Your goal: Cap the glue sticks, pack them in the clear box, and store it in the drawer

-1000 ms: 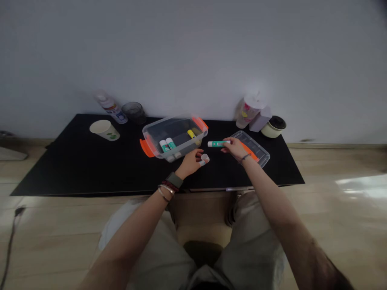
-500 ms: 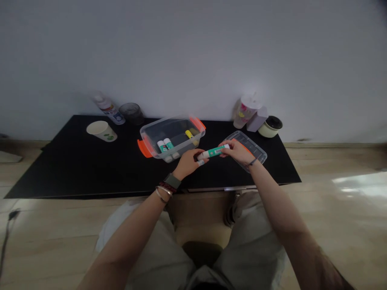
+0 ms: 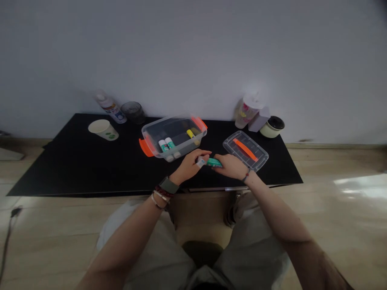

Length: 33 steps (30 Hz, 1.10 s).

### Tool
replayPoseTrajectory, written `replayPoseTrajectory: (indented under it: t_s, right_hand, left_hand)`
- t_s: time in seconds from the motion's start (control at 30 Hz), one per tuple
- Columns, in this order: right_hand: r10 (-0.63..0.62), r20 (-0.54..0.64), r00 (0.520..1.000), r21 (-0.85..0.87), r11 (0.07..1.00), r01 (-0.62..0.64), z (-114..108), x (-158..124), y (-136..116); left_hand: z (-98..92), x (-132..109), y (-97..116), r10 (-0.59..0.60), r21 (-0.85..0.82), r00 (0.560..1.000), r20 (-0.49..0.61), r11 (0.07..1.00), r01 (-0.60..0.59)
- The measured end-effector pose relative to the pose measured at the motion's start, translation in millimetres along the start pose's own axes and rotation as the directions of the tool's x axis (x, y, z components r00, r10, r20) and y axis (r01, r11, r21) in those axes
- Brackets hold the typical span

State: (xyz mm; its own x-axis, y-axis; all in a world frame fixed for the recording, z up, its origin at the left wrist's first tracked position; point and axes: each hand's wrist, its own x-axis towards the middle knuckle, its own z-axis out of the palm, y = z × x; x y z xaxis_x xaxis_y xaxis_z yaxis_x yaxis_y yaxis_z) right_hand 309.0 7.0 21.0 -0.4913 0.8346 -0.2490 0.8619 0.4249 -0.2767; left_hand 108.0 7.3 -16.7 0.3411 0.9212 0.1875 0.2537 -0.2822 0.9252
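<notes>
Both hands meet over the black table, just in front of a clear plastic box with orange latches. My right hand grips the body of a green glue stick. Around the white cap end of that stick my left hand is closed. Inside the box lie two green-and-white sticks and a yellow one. The box's clear lid, with an orange strip, lies flat to the right of my right hand.
A paper cup, a spray bottle and a dark jar stand at the back left. At the back right are a lidded drink cup, a small white box and a cream bowl. My knees are below the table's front edge.
My right hand brought the glue stick from beside the lid down and left to my left hand. The left hand, which held the loose cap, now closes on the stick's end.
</notes>
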Motion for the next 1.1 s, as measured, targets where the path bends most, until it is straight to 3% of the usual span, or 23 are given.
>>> replayPoseTrajectory:
  t_s: [0.1,0.2,0.33,0.5,0.7,0.83,0.9,0.97,1.1]
  right_hand:
    - [0.025,-0.016,1.000,-0.087,0.996,-0.027,3,-1,-19]
    - [0.088,-0.027,0.996,-0.118,0.989,-0.091,6,1,-34]
    - [0.203,-0.045,0.978,-0.143,0.968,-0.207,13,6,-49]
    - [0.246,-0.060,0.967,-0.139,0.958,-0.252,17,11,-58]
    - [0.260,-0.081,0.962,-0.133,0.954,-0.268,16,9,-65]
    - [0.269,-0.116,0.956,-0.121,0.952,-0.282,15,6,-67]
    - [0.267,-0.119,0.956,-0.121,0.952,-0.281,13,5,-68]
    - [0.260,-0.123,0.958,-0.115,0.955,-0.274,9,3,-69]
    - [0.248,-0.159,0.956,-0.068,0.963,-0.261,5,4,-74]
  left_hand:
    - [4.8,2,2,-0.060,-0.234,0.997,-0.053,0.971,0.046]
    - [9.5,4,1,-0.115,-0.317,0.982,-0.147,0.946,0.063]
    - [16.2,4,-3,-0.086,-0.243,0.965,-0.247,0.970,0.025]
    - [18.7,2,-5,-0.001,-0.111,0.958,-0.287,0.993,-0.032]
    - [15.5,-1,11,0.096,0.048,0.943,-0.320,0.995,-0.085]
    - [13.4,-2,22,0.104,0.049,0.943,-0.315,0.994,-0.093]
    - [12.0,-1,23,0.079,-0.040,0.945,-0.316,0.994,-0.097]
    - [10.4,1,22,0.025,-0.242,0.944,-0.329,0.964,-0.110]
    - [6.7,5,22,-0.136,-0.581,0.914,-0.382,0.804,-0.123]
